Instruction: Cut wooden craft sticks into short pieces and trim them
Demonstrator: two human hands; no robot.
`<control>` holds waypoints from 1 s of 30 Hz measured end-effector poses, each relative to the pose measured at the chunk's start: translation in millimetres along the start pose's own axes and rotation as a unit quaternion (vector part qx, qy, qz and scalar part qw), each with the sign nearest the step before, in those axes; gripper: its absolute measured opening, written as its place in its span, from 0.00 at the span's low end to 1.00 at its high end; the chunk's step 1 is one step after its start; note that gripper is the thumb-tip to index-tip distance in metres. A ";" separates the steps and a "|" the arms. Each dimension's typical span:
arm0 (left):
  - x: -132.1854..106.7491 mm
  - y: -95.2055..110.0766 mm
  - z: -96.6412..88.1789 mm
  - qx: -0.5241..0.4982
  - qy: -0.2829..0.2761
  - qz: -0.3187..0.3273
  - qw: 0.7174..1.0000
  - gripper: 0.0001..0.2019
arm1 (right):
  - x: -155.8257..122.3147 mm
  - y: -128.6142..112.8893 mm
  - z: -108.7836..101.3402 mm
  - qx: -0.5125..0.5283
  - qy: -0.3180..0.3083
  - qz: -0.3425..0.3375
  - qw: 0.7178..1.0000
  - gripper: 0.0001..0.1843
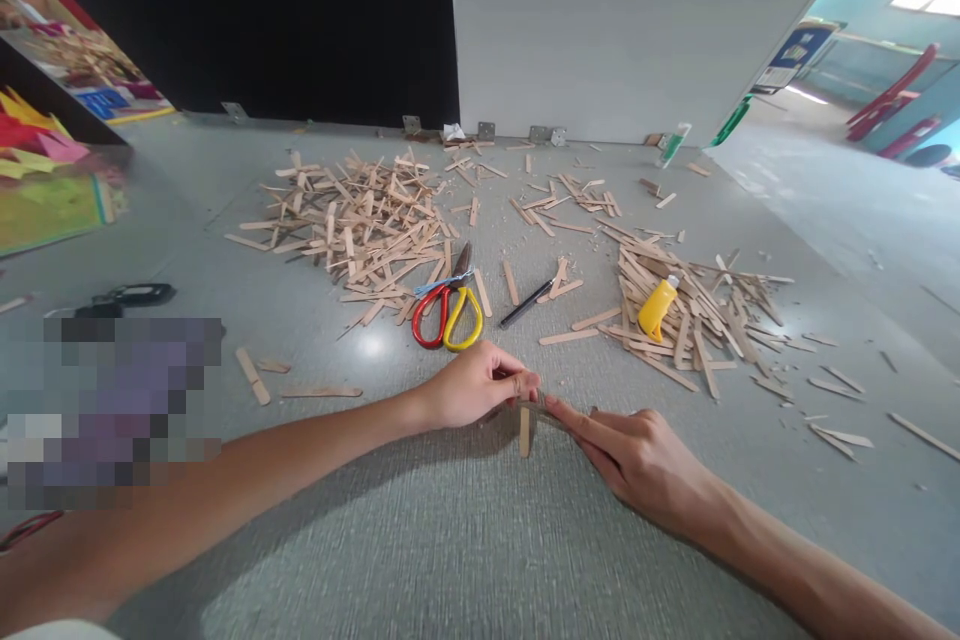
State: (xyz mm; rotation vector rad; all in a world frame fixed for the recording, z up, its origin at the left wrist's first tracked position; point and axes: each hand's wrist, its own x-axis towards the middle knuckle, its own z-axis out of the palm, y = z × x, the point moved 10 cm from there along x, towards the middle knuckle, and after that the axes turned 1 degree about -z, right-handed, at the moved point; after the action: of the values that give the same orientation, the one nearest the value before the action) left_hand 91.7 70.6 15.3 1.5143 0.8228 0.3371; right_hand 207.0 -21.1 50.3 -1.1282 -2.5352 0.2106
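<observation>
My left hand (474, 387) and my right hand (631, 453) meet at the middle of the grey table (450, 540). Both pinch a small assembly of wooden craft sticks (525, 425); one stick points down from it toward me. The left fingers are curled round its left end. My right index finger and thumb lie stretched along its right part. Just beyond the hands lie scissors (448, 305) with one red and one yellow handle, and a black pen (526, 303).
A big heap of craft sticks (360, 220) lies at the back left, another heap (690, 305) at the right with a yellow glue bottle (658, 308) on it. Loose sticks (253, 376) lie left. Coloured paper (45, 170) sits far left. White board (637, 20) stands behind.
</observation>
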 end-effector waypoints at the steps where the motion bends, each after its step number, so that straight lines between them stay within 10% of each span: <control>1: 0.2 0.1 -0.2 0.000 0.000 0.001 1.000 0.31 | -0.2 0.1 0.3 -0.006 0.002 -0.001 1.000 0.30; 12: 0.2 -5.8 -4.2 -0.014 0.016 -0.007 1.000 0.29 | -2.9 -11.3 11.0 -0.061 -0.054 -0.080 0.993 0.25; 30: 1.1 -5.4 -1.4 -0.015 0.009 -0.005 1.000 0.28 | -2.6 0.1 5.1 -0.037 -0.016 -0.021 0.999 0.27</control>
State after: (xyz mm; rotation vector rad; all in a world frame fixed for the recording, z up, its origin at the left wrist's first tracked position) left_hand 90.0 72.0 10.1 1.4800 0.8352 0.3542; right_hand 206.7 -22.9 44.9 -1.1073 -2.6115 0.1260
